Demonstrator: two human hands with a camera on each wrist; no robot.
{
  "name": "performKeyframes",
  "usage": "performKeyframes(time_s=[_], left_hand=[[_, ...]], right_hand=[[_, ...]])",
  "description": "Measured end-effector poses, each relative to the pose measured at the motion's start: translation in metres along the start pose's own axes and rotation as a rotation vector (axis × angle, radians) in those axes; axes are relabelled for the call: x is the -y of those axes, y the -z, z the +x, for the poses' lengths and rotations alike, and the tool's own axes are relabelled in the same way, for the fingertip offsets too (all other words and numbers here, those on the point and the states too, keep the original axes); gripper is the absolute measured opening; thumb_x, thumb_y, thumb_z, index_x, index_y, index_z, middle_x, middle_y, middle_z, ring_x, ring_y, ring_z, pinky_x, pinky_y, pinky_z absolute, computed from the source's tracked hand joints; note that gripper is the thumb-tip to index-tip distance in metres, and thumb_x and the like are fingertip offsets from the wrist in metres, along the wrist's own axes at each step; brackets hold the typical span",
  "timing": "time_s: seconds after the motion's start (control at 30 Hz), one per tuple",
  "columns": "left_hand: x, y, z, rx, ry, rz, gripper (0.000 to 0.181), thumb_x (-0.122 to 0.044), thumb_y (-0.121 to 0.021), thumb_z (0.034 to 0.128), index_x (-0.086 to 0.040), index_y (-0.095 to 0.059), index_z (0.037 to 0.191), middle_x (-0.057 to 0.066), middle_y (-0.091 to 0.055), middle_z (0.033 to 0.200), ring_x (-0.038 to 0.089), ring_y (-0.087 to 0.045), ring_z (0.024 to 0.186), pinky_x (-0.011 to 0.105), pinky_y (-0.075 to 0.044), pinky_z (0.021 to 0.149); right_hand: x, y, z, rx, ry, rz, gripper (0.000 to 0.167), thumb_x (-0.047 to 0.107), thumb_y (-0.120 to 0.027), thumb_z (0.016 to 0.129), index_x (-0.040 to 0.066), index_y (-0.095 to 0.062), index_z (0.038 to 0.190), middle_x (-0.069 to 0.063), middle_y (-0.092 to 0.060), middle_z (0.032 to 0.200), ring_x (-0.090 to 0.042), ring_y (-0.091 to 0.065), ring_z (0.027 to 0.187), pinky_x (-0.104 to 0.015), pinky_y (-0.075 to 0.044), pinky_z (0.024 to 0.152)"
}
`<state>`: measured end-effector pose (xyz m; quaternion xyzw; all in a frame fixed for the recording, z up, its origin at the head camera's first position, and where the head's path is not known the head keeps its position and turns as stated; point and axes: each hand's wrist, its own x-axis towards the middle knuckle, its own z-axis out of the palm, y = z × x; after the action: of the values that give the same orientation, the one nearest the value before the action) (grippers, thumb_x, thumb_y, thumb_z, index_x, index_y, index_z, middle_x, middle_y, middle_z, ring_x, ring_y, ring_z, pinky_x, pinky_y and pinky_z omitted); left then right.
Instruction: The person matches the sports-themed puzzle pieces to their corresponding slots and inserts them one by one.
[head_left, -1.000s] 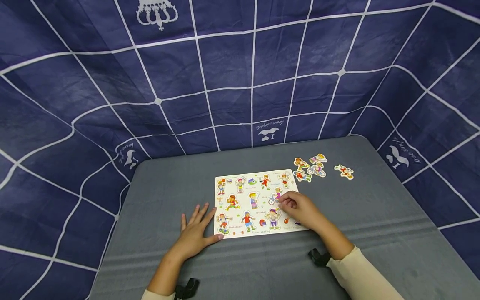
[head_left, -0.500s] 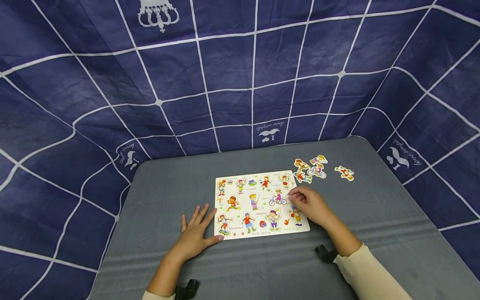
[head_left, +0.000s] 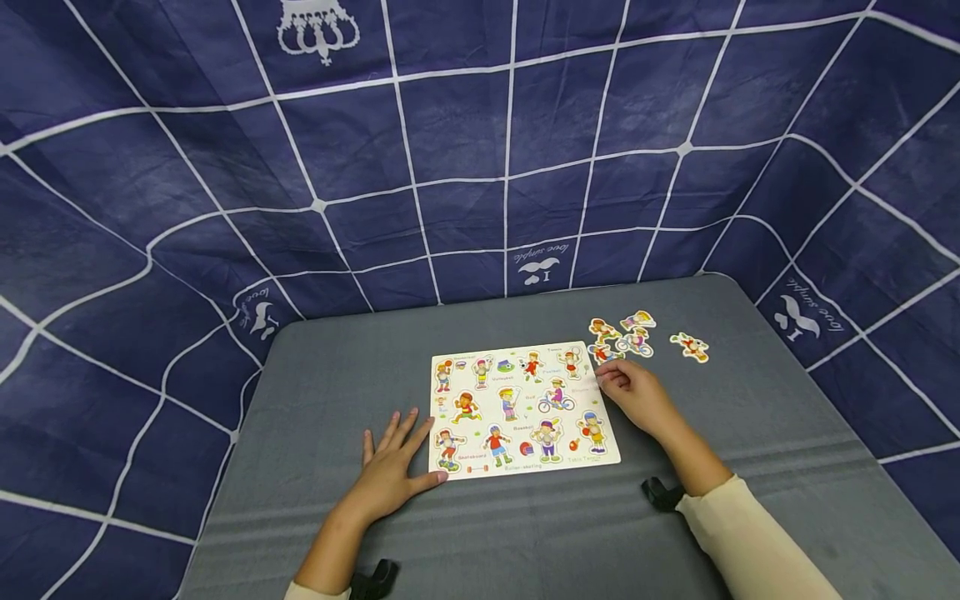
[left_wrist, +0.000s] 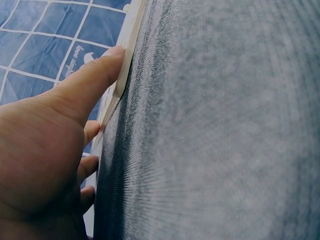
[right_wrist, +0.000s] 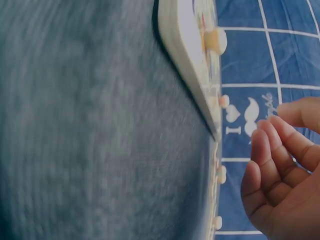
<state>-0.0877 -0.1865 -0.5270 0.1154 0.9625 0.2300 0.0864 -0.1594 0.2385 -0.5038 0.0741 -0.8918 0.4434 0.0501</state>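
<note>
A white board with colourful sports figures (head_left: 525,427) lies flat on the grey table. At its lower left corner my left hand (head_left: 386,479) rests with spread fingers; the left wrist view shows its thumb (left_wrist: 95,75) touching the board's edge (left_wrist: 123,75). My right hand (head_left: 637,398) hovers by the board's right edge, fingers loosely bent, and in the right wrist view nothing shows between the fingers of this hand (right_wrist: 287,160). Just beyond it lies a cluster of loose figure pieces (head_left: 634,342), one partly hidden by its fingertips.
A separate figure piece (head_left: 690,347) lies right of the cluster. Dark blue cloth with white lines (head_left: 465,217) hangs behind the table (head_left: 360,358) and along both sides. Each wrist wears a black device, one at the left (head_left: 375,579) and one at the right (head_left: 662,495).
My right hand has moved right and away from me, off the bicycle figure to the board's right edge, uncovering the lower right figure. My left hand has stayed in place.
</note>
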Motion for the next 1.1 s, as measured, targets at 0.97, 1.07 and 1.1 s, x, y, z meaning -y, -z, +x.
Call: performKeyframes(time_s=[0.97,1.07,1.1], left_hand=[[0.000,0.001,0.001,0.030,0.012,-0.012,0.096,-0.069,-0.071,0.0813,-0.029,-0.032,0.160,0.009,-0.019,0.170,0.038,-0.006,0.159,0.077,0.007,0.116],[0.000,0.001,0.001,0.034,0.014,-0.011,0.096,-0.069,-0.071,0.0815,-0.029,-0.032,0.160,0.009,-0.019,0.170,0.038,-0.006,0.159,0.077,0.007,0.116],[0.001,0.000,0.001,0.035,0.014,-0.011,0.096,-0.069,-0.071,0.0815,-0.029,-0.032,0.160,0.009,-0.019,0.170,0.038,-0.006,0.159,0.077,0.007,0.116]], right_hand=[[-0.029,0.017,0.039,-0.008,-0.045,-0.170,0.023,0.011,-0.066,0.095,0.000,-0.072,0.115,-0.016,-0.067,0.105,-0.014,-0.059,0.082,-0.024,-0.047,0.072],[-0.031,0.016,0.042,0.017,-0.032,-0.204,0.027,0.010,-0.066,0.094,0.000,-0.071,0.119,-0.018,-0.065,0.110,-0.021,-0.061,0.085,-0.031,-0.047,0.076],[-0.032,0.016,0.043,0.023,-0.029,-0.206,0.028,0.010,-0.066,0.094,0.000,-0.071,0.119,-0.018,-0.064,0.111,-0.023,-0.062,0.086,-0.033,-0.047,0.077]])
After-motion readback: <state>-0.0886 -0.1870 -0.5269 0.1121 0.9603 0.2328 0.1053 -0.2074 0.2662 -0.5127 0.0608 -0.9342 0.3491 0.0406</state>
